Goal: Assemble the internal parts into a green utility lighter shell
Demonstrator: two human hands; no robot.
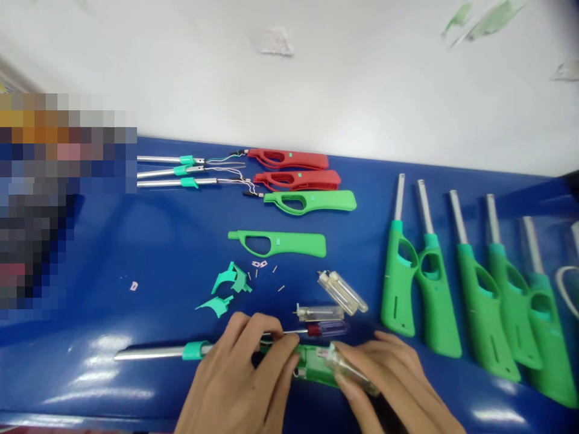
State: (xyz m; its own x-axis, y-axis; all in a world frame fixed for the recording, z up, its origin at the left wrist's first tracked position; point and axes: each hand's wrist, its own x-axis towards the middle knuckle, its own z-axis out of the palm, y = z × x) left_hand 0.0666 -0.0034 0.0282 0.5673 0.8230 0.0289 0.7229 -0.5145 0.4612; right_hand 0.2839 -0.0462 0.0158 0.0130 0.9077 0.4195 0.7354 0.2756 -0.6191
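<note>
Close to the front edge, an opened green gas lighter [314, 364] lies with its metal tube [149, 353] pointing left. My left hand [244, 380] is closed around the lighter's body near the trigger area, its fingers covering much of the inside. Between the thumb and fingers of my right hand [398, 380] is a clear fuel tank [355, 372], tilted over the open handle. Whether the tank touches the shell I cannot tell. Just beyond my fingers lies a screwdriver [330, 328] with a red and clear handle. Further clear tanks [319, 313] rest behind it.
Several assembled green lighters [398, 289] lie at the right. Toward the back are red shells [289, 158] and a green shell [316, 201] wired to tubes. A loose green half [294, 244], teal triggers [233, 278] and small screws [281, 288] lie mid-table. The left side is pixelated.
</note>
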